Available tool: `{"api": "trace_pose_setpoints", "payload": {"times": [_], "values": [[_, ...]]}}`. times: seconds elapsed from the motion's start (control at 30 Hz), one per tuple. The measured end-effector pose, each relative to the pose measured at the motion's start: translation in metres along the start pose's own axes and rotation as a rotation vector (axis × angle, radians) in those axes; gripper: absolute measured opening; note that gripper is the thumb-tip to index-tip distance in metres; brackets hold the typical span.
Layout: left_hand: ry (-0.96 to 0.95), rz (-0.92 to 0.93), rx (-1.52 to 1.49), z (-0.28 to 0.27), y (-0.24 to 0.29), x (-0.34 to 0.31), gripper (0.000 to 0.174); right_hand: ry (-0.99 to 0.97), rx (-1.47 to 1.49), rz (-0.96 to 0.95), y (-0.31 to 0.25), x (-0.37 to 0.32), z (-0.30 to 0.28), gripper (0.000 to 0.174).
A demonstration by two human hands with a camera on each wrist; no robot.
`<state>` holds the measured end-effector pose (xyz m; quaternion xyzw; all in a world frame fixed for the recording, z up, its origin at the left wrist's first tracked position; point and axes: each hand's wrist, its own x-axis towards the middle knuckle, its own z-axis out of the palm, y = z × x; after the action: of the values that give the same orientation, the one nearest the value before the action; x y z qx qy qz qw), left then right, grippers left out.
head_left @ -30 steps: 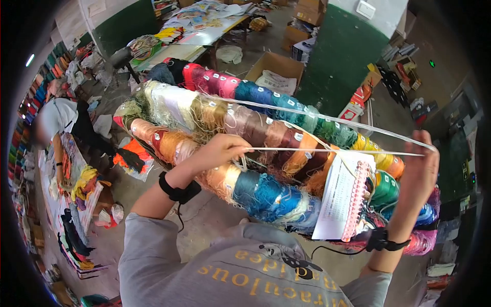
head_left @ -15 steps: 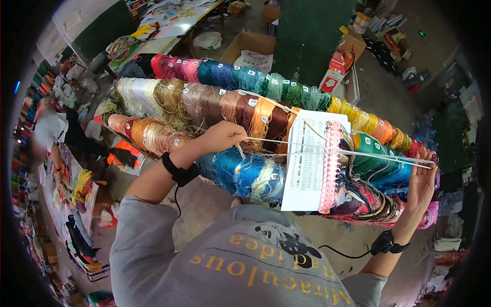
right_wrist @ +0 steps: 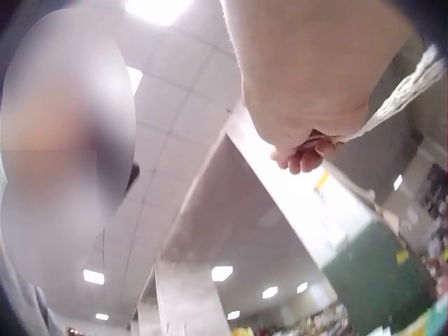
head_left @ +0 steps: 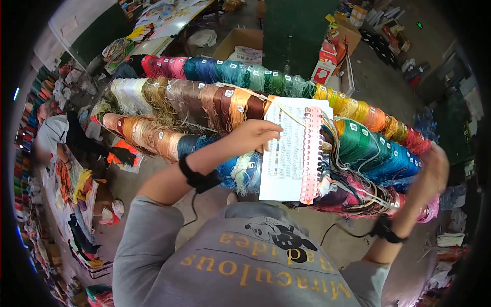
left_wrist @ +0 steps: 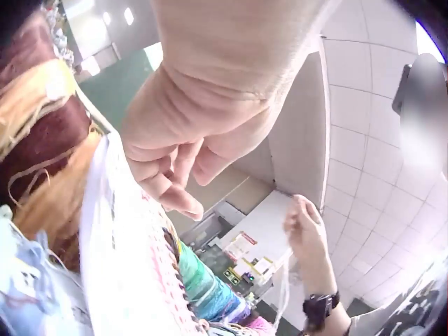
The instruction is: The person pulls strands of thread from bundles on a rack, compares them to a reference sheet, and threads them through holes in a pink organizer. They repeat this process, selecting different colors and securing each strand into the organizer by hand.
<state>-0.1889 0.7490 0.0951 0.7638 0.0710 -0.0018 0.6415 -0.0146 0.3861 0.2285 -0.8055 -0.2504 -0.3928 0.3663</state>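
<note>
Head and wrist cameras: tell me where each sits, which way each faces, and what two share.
Head view: worn on the head, facing forward and down at rows of colored thread; left hand, right hand and gray shirt show.
Left wrist view: on the left wrist, looking past the left hand toward the right hand and tiled ceiling.
Right wrist view: on the right wrist, looking upward past the right hand, which grips white strands, toward ceiling lights.
Shared: notebook, thread and both hands appear in the head and left wrist views.

Grey shirt (head_left: 225, 279) bearing yellow lettering, upside down: "Miraculous" and "adidea", latter's first letter unclear. Spiral-bound sheets (head_left: 284, 169) showing printed table, white tags (head_left: 229, 93) dotting thread bundles (head_left: 204, 105): both too small for reading.
</note>
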Motion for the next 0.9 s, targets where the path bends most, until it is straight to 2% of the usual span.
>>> {"api": "trace_pose_setpoints", "payload": {"times": [0.03,0.07,0.1,0.13,0.17,0.2,0.27,0.3,0.4,0.47,0.53,0.63,0.77,0.9], "values": [[-0.031,-0.043,-0.073,0.014,-0.001,0.011,0.034,-0.211,0.279,0.188,-0.012,-0.022,0.036,0.015],[-0.061,-0.085,-0.147,0.026,-0.003,0.021,0.039,-0.369,0.245,-0.163,-0.012,-0.036,0.07,0.016],[-0.059,-0.079,-0.145,0.037,-0.007,0.031,0.039,-0.552,0.506,0.098,-0.012,-0.061,0.104,0.016],[-0.014,-0.198,-0.276,0.046,-0.013,0.042,0.043,-0.695,0.577,0.166,-0.021,-0.073,0.128,0.015],[0.031,-0.315,-0.407,0.054,-0.018,0.051,0.047,-0.745,0.617,0.204,-0.018,-0.09,0.151,0.013],[0.036,-0.306,-0.406,0.059,-0.025,0.06,0.047,-0.792,0.658,0.239,-0.012,-0.103,0.173,0.011],[0.045,-0.329,-0.598,0.066,-0.033,0.074,0.048,-0.85,0.665,0.294,-0.006,-0.114,0.2,0.01],[0.064,-0.293,-0.624,0.07,-0.031,0.077,0.041,-0.833,0.669,0.296,-0.007,-0.116,0.204,0.01],[0.098,-0.243,-0.647,0.077,-0.03,0.085,0.035,-0.817,0.671,0.356,-0.009,-0.12,0.21,0.01],[0.119,-0.22,-0.618,0.079,-0.027,0.091,0.033,-0.777,0.636,0.286,-0.007,-0.123,0.213,0.012],[0.137,-0.198,-0.589,0.081,-0.026,0.095,0.031,-0.657,0.603,0.201,-0.006,-0.126,0.216,0.014],[0.189,-0.182,-0.534,0.083,-0.023,0.099,0.031,-0.602,0.535,0.18,-0.008,-0.127,0.215,0.016],[0.236,-0.167,-0.52,0.085,-0.023,0.101,0.03,-0.557,0.511,0.152,-0.013,-0.126,0.213,0.015],[0.241,-0.156,-0.492,0.086,-0.025,0.103,0.026,-0.572,0.361,0.07,-0.014,-0.127,0.213,0.013]]}}
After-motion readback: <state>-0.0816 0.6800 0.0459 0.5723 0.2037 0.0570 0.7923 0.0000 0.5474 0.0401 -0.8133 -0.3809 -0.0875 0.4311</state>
